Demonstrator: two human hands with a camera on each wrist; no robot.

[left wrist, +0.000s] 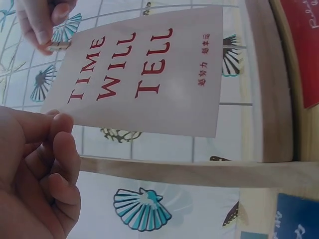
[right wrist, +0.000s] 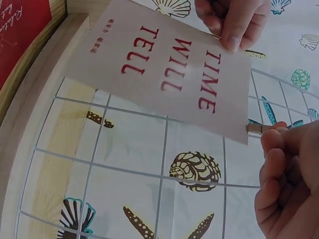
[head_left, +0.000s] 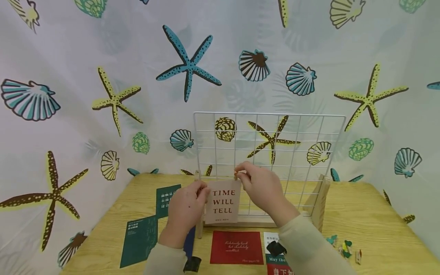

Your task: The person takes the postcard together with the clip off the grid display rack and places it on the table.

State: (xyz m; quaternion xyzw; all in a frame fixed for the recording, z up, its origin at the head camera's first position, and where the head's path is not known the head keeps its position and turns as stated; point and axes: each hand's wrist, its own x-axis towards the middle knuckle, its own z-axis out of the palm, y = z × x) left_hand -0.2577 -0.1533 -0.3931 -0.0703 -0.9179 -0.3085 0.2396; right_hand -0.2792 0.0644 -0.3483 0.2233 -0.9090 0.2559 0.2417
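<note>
Held up close before the white wire grid panel [head_left: 271, 152], the pale rectangular card printed "TIME WILL TELL" in red [head_left: 222, 201] hangs just in front of the panel's lower rows; its long axis runs upright and its top edge points up toward a horizontal wire, the lettering facing the person; the left hand [head_left: 187, 214] pinches the card's left edge between thumb and curled fingers [left wrist: 62, 154], steadying it; the right hand [head_left: 262, 187] pinches a small wooden clothespin [right wrist: 259, 128] at the card's top right corner, fingertips pressed together on it; whether the pin already bites the wire cannot be told; the step in hand looks to be the pegging of the card to the grid, and the next move likely calls for keeping the card level while the pin closes over both card and wire; outward, the panel stands in a light wooden base [head_left: 321, 202] on the yellow wood-grain surface [head_left: 371, 214]; a red card [head_left: 236, 247] and dark green cards [head_left: 139, 240] lie flat near the person; small coloured clips [head_left: 345, 248] lie at the right.
</note>
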